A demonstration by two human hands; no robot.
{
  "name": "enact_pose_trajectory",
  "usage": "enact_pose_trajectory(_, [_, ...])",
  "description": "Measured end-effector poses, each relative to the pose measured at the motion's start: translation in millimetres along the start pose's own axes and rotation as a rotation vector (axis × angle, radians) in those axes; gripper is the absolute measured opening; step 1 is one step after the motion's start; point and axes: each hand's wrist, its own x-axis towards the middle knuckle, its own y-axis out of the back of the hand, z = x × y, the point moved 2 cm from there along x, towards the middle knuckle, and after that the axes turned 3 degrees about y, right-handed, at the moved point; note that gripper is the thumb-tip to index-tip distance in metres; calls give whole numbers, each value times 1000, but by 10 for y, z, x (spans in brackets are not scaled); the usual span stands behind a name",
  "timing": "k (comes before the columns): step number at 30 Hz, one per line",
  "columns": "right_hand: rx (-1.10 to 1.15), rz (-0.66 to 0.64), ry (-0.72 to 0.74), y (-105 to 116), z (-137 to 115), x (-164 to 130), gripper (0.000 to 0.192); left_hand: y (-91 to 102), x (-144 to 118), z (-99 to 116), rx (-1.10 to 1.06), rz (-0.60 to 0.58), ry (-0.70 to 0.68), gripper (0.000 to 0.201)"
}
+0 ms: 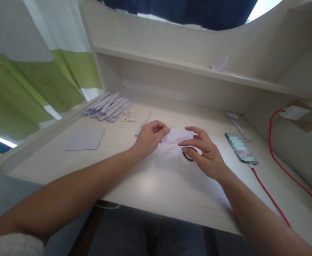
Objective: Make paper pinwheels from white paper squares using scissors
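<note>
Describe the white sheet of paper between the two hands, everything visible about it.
The white sheet of paper is thin, plain and unprinted, lying low on the pale wooden desk near its middle. The left hand pinches its left edge between thumb and fingertips; the right hand presses fingertips on its right side. Its upper edge looks slightly lifted or folded. A dark ring-shaped object shows at its lower right edge, under the right hand; whether they touch is unclear.
</note>
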Motion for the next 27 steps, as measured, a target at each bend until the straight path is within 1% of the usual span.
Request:
enact_pose_trajectory(2, [-57,-4,52,-14,-26,-18,16,13,4,6,-16,48,-28,21])
enact_pose_trajectory(4, [-65,5,63,-39,-38,-39,17,18,-1,11,-26,55,-29,21])
enact_pose_trajectory(6, [-68,25,41,-68,-39,-55,14,12,-16,20,-26,18,8,23])
enact_pose_trajectory(8, [-82,48,15,-91,-37,-61,11,-1,-38,41,-15,-50,53,24])
enact_pose_trajectory(11, [-96,80,-3,-108,-47,-54,9,-19,-71,96,46,-145,72,20])
enact_pose_trajectory(15, [-68,130,2,-96,-74,-39,12,-15,-66,122,131,-162,97,22])
enact_pose_trajectory(19, [-44,144,42,-59,-82,-36,18,-4,-24,64,167,-244,189,23])
enact_pose_trajectory(20, [-61,128,61,-50,-87,-36,18,0,-17,50,172,-263,202,22])
enact_pose_trajectory(22, [-110,47,108,-43,-106,-32,17,6,-10,31,181,-281,192,22])
enact_pose_trajectory(25, [-167,-93,173,-56,-161,-28,16,0,-21,24,223,-287,93,24])
enact_pose_trajectory(27, [-178,-125,189,-64,-194,-27,15,-14,-34,20,262,-289,28,25])
